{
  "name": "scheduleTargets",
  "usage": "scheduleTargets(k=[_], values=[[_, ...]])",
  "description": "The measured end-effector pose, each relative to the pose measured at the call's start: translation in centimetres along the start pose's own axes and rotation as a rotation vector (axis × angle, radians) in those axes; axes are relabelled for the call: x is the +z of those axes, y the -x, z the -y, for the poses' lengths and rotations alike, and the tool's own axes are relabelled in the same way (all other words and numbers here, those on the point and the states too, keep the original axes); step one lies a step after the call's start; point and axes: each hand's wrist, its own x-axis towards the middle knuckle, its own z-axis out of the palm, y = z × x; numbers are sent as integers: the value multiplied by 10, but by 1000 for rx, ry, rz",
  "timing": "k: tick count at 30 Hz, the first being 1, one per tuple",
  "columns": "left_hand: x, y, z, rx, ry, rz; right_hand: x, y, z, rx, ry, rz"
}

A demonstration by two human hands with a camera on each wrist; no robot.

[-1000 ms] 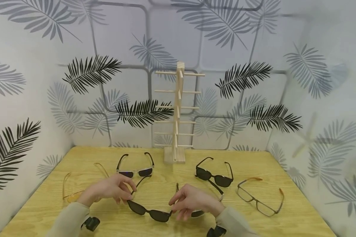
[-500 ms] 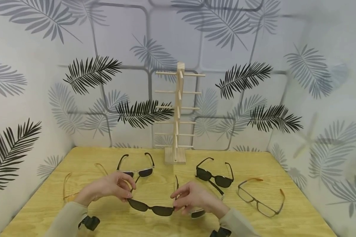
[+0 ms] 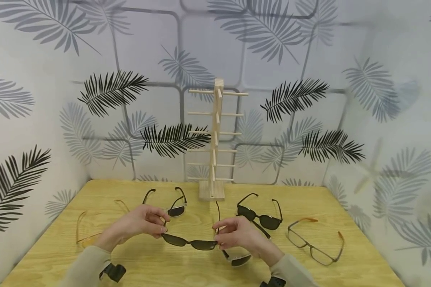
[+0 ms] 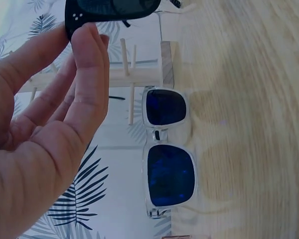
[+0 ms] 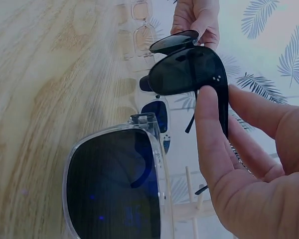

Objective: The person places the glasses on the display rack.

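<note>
Black sunglasses (image 3: 189,242) sit higher and farther right in the head view than a second ago, held above the counter (image 3: 136,271). The left hand (image 3: 147,221) has its grip pinched on one front corner, the right hand (image 3: 238,235) on the other, lenses between them. A wooden rack (image 3: 217,125) stands behind.

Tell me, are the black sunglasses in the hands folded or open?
Open: the black sunglasses have both arms stretched out behind the lenses.
</note>
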Motion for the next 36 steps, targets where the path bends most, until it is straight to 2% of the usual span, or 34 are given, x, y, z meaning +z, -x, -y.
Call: scheduleTargets(k=[16,22,26,30,36], values=[[14,-15,3,-37,69,-213,0,-7,-7,-38,-223,-235],[22,-23,5,-46,154,-314,-1,-7,-7,-60,-324,-290],[29,-32,6,-48,253,-397,-5,-8,-7,-65,-379,-299],[35,-39,8,-39,350,-447,-9,-12,-9,-57,-430,-336],[42,-45,11,-24,397,-517,-11,-18,-11,-64,-459,-404]])
